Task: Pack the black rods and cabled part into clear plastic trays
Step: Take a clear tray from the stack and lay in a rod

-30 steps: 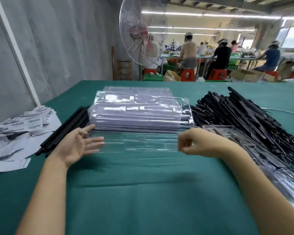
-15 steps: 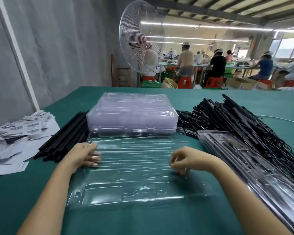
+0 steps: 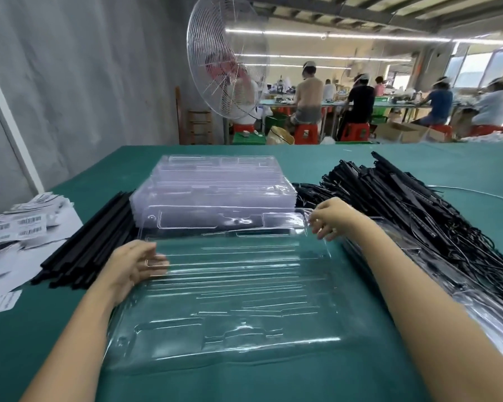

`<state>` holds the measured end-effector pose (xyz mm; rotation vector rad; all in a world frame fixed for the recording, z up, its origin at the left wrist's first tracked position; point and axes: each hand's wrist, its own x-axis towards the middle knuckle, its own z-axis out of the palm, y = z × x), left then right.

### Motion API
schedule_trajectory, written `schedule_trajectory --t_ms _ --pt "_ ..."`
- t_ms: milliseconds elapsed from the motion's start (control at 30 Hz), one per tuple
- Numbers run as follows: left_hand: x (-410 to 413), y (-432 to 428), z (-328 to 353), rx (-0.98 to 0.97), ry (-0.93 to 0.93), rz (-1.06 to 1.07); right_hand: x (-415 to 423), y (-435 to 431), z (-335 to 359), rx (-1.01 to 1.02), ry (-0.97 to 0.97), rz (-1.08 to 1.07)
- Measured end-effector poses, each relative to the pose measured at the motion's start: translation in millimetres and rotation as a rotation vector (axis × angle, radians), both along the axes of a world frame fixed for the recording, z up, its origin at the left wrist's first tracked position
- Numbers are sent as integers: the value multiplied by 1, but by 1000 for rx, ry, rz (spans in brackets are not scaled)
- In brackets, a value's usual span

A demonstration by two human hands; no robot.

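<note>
- Green table cover [image 3: 244, 384] spread under everything, wrinkled just below the open clear tray [image 3: 233, 300].
- Open clear tray lay flat in the middle of the cover: transparent, glossy, moulded with long parallel grooves across its middle and wider shaped pockets along its near edge; no rods or cables seated in it.
- Heap of black cabled parts [image 3: 413, 207] piled to the right of the tray, thin wires trailing off toward the far right.
- Stack of clear trays [image 3: 215, 181] stood just behind the open tray, slightly milky through its many layers.
- Bundle of black rods [image 3: 90, 242] lay just left of the tray, straight, matte, all aligned.
- More clear plastic [image 3: 436, 274] lay to the right of the tray, under the right forearm, partly hidden.
- Paper labels [image 3: 21, 227] scattered well left of the tray, printed with barcodes; text too small to read.
- Left hand [image 3: 134, 268] rested on the tray's left edge, fingers loosely spread, closed on nothing.
- Right hand [image 3: 331, 217] at the tray's far right corner, fingers curled at the rim; cannot tell whether actually pinched.
</note>
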<state>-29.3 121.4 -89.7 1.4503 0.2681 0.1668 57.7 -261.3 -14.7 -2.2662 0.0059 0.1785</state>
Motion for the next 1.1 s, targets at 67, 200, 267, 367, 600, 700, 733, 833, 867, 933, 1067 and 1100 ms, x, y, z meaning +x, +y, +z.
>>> schedule_trajectory --t_ms 67,200,267,367,600,700,733,833,867,933,1067,1100 --pt "4 1 1 -52 1 -2 15 -17 3 68 -120 -195" --pt "10 4 3 -79 -14 -32 40 -48 2 101 -285 -407" --pt "11 6 1 -80 -17 -42 48 -56 -3 8 -350 -460" --pt "11 9 -4 -114 -20 -46 54 -57 -14 -168 -370 -475" --pt "21 2 -7 -17 6 9 59 -32 -28 -418 -313 -377" --pt "30 -13 0 198 67 67 60 -13 -25 -365 -405 -387" --pt "32 -14 3 286 70 92 61 -7 -23 -332 -411 -391" --pt "28 -2 18 771 7 318 62 7 -23 -272 -429 -419" --pt "24 6 24 881 -34 423 61 11 -25 -259 -443 -422" --pt "19 27 31 995 -59 588 59 20 -30 -251 -481 -426" --pt "12 72 23 1244 364 495 50 39 -37 -265 -571 -401" --pt "9 78 18 1251 418 449 47 42 -39 -279 -590 -383"
